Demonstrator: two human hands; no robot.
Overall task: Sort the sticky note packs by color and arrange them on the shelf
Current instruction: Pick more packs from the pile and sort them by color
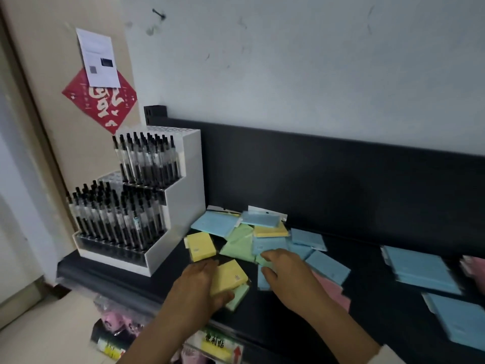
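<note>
Yellow pack (231, 275) gripped in the left hand (198, 285), front edge of the black shelf (372, 306); right hand (291, 274) on the mixed pile (242, 244) just behind, can't tell if it's grasping.

Bare forearms on both sides, and there's a pale cream sleeve (391, 356) edge showing on the right arm (338, 321).

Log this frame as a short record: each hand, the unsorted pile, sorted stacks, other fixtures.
left hand: grips yellow pack, green pack beneath it
right hand: on the mixed pile, grip unclear
mixed pile: blue, green, yellow, pink packs, overlapping, mid-shelf
blue stacks: two, at right on shelf
pen rack: white, left end of shelf, holds black pens
</note>
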